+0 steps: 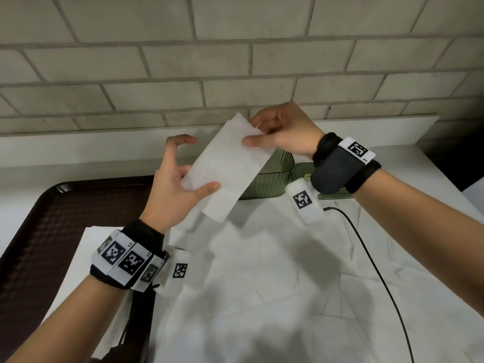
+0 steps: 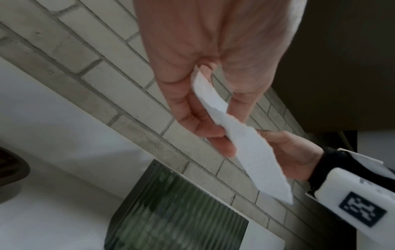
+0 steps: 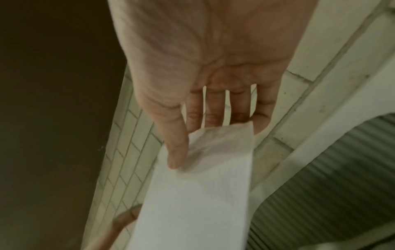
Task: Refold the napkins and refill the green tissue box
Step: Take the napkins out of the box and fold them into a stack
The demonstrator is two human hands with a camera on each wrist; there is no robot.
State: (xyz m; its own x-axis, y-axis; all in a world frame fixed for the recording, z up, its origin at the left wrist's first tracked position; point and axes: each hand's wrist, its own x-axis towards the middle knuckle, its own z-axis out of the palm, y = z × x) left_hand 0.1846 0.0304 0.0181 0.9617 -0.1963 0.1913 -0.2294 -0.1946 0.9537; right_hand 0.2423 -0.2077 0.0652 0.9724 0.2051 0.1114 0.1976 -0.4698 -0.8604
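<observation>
Background: pale brick wall (image 1: 235,61) stood behind a white surface (image 1: 408,163).
Right hand (image 1: 282,132): pinched the far end of a folded white napkin (image 1: 227,166) between thumb and fingers.
Left hand (image 1: 175,184): gripped the napkin's near end, thumb on top.
Napkin: held in the air, slanting, above the ribbed green tissue box (image 1: 272,176).
Surroundings: loose unfolded napkins (image 1: 262,271) lay nearer; a dark tray (image 1: 52,218) stood left.
</observation>
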